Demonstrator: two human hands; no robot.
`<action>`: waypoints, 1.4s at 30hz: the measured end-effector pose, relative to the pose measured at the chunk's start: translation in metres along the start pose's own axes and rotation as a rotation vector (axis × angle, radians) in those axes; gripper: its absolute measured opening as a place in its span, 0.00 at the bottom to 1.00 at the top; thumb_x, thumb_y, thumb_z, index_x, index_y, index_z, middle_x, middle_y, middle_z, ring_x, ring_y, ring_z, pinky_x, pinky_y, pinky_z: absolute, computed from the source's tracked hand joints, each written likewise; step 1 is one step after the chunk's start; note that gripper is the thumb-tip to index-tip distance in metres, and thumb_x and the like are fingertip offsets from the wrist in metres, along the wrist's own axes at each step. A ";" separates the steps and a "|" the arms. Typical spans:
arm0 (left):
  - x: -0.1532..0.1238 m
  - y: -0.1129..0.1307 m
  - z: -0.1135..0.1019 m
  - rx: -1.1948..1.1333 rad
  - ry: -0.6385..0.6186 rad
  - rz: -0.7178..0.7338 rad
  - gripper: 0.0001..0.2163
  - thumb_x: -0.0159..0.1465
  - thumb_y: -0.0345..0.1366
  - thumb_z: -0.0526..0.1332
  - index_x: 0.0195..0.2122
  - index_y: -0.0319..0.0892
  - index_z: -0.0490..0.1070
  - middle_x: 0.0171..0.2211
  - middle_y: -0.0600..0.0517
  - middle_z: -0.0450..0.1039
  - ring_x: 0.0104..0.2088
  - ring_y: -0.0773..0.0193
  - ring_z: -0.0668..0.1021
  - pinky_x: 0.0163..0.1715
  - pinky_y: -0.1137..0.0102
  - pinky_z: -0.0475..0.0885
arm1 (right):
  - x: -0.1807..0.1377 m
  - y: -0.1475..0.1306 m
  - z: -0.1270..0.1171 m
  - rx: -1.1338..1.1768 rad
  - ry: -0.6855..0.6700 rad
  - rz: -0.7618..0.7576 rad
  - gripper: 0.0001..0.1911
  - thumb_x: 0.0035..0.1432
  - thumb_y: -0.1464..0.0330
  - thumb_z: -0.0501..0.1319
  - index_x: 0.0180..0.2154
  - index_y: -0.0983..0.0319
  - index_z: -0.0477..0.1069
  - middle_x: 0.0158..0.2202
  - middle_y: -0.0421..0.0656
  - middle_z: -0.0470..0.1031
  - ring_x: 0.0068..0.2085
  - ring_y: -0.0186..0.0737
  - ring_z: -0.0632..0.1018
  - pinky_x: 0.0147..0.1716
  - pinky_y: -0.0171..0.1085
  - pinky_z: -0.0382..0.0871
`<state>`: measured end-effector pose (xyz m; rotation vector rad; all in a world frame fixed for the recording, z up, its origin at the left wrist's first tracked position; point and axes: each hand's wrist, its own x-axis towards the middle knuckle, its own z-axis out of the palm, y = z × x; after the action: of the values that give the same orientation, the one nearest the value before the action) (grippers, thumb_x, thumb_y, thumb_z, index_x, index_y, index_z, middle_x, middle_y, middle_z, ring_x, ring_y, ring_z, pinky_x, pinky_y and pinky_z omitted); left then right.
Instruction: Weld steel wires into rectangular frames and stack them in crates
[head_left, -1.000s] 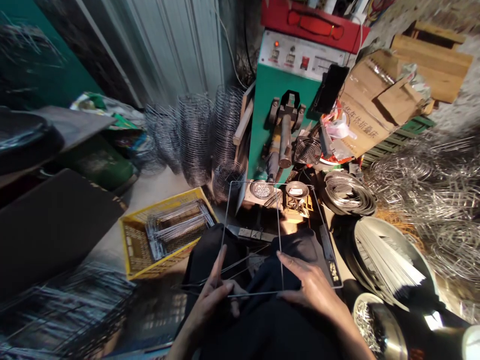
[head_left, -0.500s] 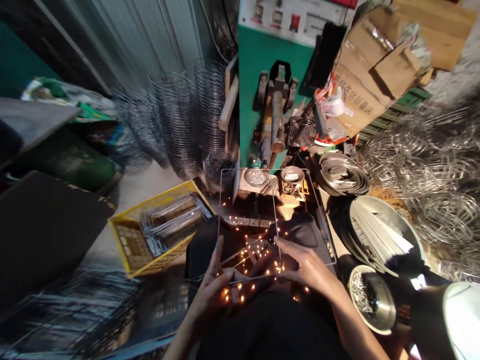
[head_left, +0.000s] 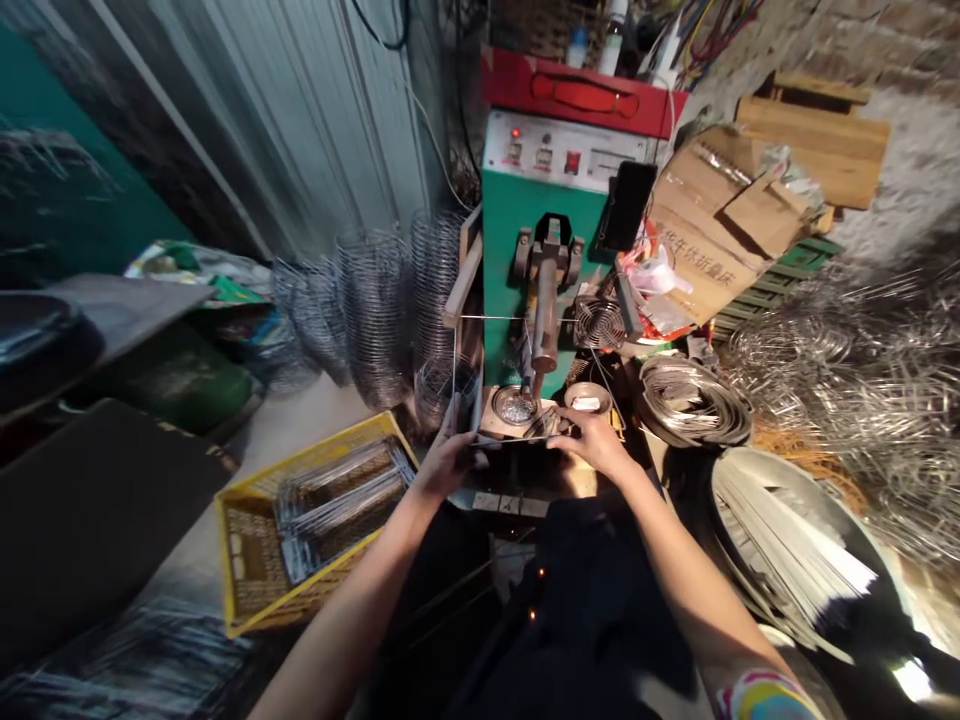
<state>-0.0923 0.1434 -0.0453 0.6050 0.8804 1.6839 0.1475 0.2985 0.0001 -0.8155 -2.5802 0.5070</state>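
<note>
My left hand (head_left: 448,460) is closed on the near left corner of a thin rectangular wire frame (head_left: 454,365). On the frame's near right side, my right hand (head_left: 594,442) grips the wire between thumb and fingers. The frame is held out in front of a green machine (head_left: 501,270) with a red top, its far bar crossing near the thick metal electrode arm (head_left: 546,310). Below that arm sits a round dish of small metal pieces (head_left: 516,408). Another small bowl (head_left: 587,392) lies just beyond my right fingers.
A yellow crate (head_left: 315,525) of bent wires stands at left, with wire coils (head_left: 367,320) behind it. To the right are a basin of flat metal strips (head_left: 780,540), a coil of strip (head_left: 690,400) and tangled wire rings (head_left: 862,370). A cardboard box (head_left: 705,230) leans behind.
Both hands have carried the wire frame forward, away from my lap toward the machine. The many sparks have dwindled to a few low ones. My view has tilted up.
</note>
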 end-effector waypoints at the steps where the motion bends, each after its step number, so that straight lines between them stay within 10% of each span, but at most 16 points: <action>1: 0.009 0.002 -0.002 -0.004 0.010 0.011 0.40 0.61 0.28 0.63 0.71 0.42 0.45 0.27 0.51 0.80 0.21 0.63 0.79 0.22 0.73 0.73 | 0.008 0.008 -0.001 -0.004 0.003 -0.009 0.27 0.58 0.53 0.67 0.54 0.62 0.74 0.45 0.51 0.80 0.48 0.52 0.80 0.49 0.45 0.72; 36: 0.049 0.022 -0.019 0.050 0.115 -0.012 0.32 0.58 0.30 0.64 0.65 0.46 0.62 0.26 0.52 0.79 0.19 0.65 0.74 0.19 0.72 0.67 | 0.054 0.033 0.012 -0.012 0.132 -0.031 0.25 0.62 0.48 0.61 0.45 0.63 0.77 0.43 0.51 0.79 0.46 0.52 0.78 0.50 0.45 0.69; 42: 0.052 0.021 -0.012 -0.006 0.114 0.036 0.36 0.53 0.28 0.66 0.65 0.45 0.61 0.22 0.58 0.75 0.18 0.67 0.73 0.17 0.75 0.68 | 0.050 0.063 -0.007 0.159 0.437 0.399 0.30 0.59 0.46 0.60 0.51 0.63 0.75 0.49 0.54 0.76 0.52 0.56 0.73 0.54 0.51 0.65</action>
<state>-0.1280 0.1870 -0.0372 0.5272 0.9507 1.7665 0.1421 0.3785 -0.0089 -1.2363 -1.9611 0.5639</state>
